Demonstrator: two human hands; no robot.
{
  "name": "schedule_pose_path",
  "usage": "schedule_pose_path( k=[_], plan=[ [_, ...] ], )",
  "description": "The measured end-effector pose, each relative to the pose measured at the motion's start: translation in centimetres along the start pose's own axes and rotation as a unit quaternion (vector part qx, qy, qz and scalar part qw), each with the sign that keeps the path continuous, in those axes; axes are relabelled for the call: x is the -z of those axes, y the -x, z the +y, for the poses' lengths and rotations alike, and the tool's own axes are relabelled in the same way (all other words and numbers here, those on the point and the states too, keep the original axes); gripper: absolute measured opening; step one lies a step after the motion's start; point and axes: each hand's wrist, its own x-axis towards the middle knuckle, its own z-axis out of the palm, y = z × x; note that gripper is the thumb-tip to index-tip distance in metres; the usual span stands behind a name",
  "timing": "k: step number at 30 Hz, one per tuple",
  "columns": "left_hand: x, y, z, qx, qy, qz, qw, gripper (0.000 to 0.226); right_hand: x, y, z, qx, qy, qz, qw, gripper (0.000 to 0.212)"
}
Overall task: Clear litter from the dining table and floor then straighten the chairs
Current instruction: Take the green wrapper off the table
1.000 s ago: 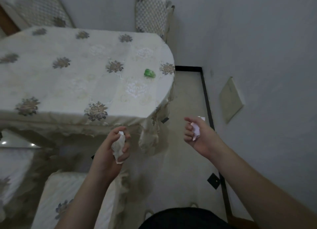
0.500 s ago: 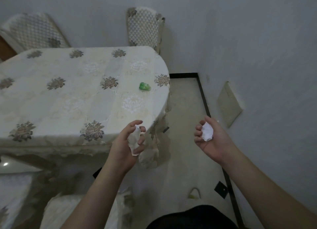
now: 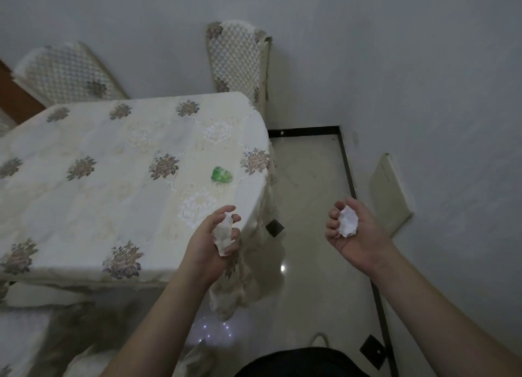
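Note:
My left hand (image 3: pixel 209 243) is closed around a crumpled white tissue (image 3: pixel 223 236), held over the near right corner of the dining table (image 3: pixel 93 195). My right hand (image 3: pixel 357 235), palm up over the floor to the right of the table, cups a crumpled white paper ball (image 3: pixel 348 221). A small green crumpled wrapper (image 3: pixel 222 174) lies on the flowered cream tablecloth near the table's right edge, beyond my left hand. Two quilted chairs stand behind the table: one (image 3: pixel 238 63) at the far right corner, one (image 3: pixel 67 74) at the far left.
A glossy beige tiled floor (image 3: pixel 310 207) with a black border strip runs between the table and the white wall on the right. A cream panel (image 3: pixel 391 195) leans against that wall. Another covered chair seat (image 3: pixel 25 345) sits at the lower left.
The view has tilted up, so the table and chairs sit lower in frame. Both hands have risen and moved forward toward the table, each still holding its paper.

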Motion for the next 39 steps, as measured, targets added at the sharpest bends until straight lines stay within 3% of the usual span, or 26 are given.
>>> schedule_pose_path(
  k=[6, 10, 15, 17, 19, 21, 23, 27, 33, 36, 39],
  plan=[
    [-1.9, -4.2, -0.6, 0.005, 0.02, 0.045, 0.999, 0.019, -0.6, -4.3, -2.2, -0.027, -0.004, -0.013, 1.0, 0.054],
    [-0.9, -7.8, 0.9, -0.013, 0.034, 0.091, 0.995, 0.016, -1.9, -7.4, -2.3, -0.047, 0.015, -0.001, 0.999, 0.065],
    [0.8, -13.6, 3.5, -0.014, 0.045, 0.118, 0.992, 0.019, -3.9, -12.4, -2.6, -0.067, 0.036, 0.009, 0.997, 0.062],
    [1.5, -16.0, 4.5, -0.014, 0.046, 0.13, 0.99, 0.017, -5.1, -14.3, -2.8, -0.07, 0.059, 0.016, 0.996, 0.057],
    [2.1, -18.5, 5.5, -0.025, -0.025, 0.173, 0.984, 0.018, -6.4, -16.3, -3.0, -0.075, 0.084, 0.033, 0.993, 0.036],
    [2.9, -20.8, 6.0, -0.063, -0.195, 0.231, 0.951, 0.022, -7.7, -18.2, -3.3, -0.078, 0.112, 0.052, 0.989, 0.02],
    [3.8, -23.0, 6.1, -0.105, -0.337, 0.262, 0.898, 0.028, -8.7, -20.0, -3.6, -0.079, 0.13, 0.064, 0.986, 0.018],
    [5.3, -27.6, 6.3, -0.126, -0.508, 0.243, 0.817, 0.038, -9.4, -22.9, -4.3, -0.069, 0.14, 0.076, 0.985, 0.027],
    [7.2, -32.3, 4.7, -0.194, -0.689, 0.237, 0.657, 0.06, -8.0, -25.3, -4.7, -0.085, 0.152, 0.093, 0.98, 0.015],
    [7.1, -33.5, 3.9, -0.144, -0.719, 0.257, 0.629, 0.071, -7.9, -26.4, -5.8, -0.087, 0.155, 0.097, 0.979, 0.014],
    [6.7, -33.9, 3.3, -0.131, -0.744, 0.256, 0.603, 0.062, -7.4, -27.9, -7.2, -0.091, 0.154, 0.097, 0.979, 0.013]
  ],
)
